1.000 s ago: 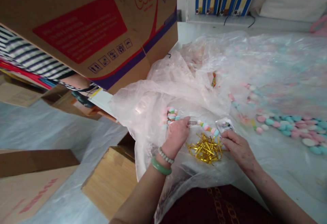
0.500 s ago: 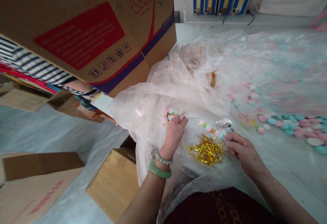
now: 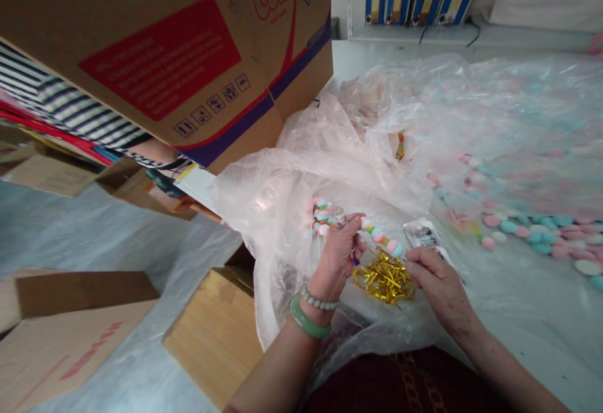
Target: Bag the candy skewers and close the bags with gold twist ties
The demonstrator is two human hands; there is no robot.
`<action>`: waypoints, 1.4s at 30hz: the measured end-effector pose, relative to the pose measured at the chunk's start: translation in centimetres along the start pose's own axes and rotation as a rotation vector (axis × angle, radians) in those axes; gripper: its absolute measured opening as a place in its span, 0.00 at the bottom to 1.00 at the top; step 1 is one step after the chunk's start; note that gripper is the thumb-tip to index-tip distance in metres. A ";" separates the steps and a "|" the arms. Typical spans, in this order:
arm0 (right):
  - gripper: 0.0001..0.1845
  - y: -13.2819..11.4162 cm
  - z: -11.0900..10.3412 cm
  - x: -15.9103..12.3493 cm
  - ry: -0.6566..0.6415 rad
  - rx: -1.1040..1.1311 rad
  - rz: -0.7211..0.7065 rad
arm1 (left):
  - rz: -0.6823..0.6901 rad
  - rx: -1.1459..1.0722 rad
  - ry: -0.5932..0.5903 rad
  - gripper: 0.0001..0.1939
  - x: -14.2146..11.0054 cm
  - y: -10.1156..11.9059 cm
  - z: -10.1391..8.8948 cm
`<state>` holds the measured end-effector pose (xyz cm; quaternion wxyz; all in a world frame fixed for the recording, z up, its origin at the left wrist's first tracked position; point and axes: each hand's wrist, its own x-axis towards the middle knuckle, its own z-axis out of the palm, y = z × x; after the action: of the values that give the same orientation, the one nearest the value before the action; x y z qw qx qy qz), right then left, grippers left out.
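Left hand [image 3: 338, 251] pinches pastel strand [image 3: 379, 235] at upper end; right hand [image 3: 438, 275] closed by lower end, hold unclear. Light, even support advised.

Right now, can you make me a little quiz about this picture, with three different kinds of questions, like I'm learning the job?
1. True or false: the green bangle is on the left arm.
2. Whose fingers are nearer the blue end of the candy stick?
A: the left hand's
B: the right hand's
3. Fill in: the shiny pile near the hands is coloured ____.

Key: 1 true; 2 B; 3 gold.
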<state>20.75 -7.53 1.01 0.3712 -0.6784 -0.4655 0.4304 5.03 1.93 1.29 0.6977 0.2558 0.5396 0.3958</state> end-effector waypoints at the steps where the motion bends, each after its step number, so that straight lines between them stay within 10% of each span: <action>1: 0.13 0.0 0.1 0.0 -0.008 -0.004 -0.002 | 0.003 -0.008 0.007 0.10 0.1 -0.2 0.1; 15: 0.13 1.7 1.7 1.9 -0.100 -0.091 0.087 | 0.161 0.072 0.029 0.10 0.4 -1.5 1.1; 24: 0.12 1.6 1.5 1.7 -0.108 -0.168 0.051 | -0.009 -0.006 -0.044 0.11 1.2 -0.6 0.2; 34: 0.12 0.8 3.8 2.4 -0.017 -0.199 0.001 | 0.065 -0.234 0.130 0.04 1.1 -1.8 1.8; 42: 0.15 1.0 2.4 2.5 -0.116 0.449 0.147 | -0.117 -0.406 -0.067 0.17 1.8 0.7 -0.8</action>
<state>19.30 -5.24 -1.33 0.4530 -0.5849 -0.3280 0.5875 4.30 3.69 0.62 0.7743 0.0912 0.4391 0.4465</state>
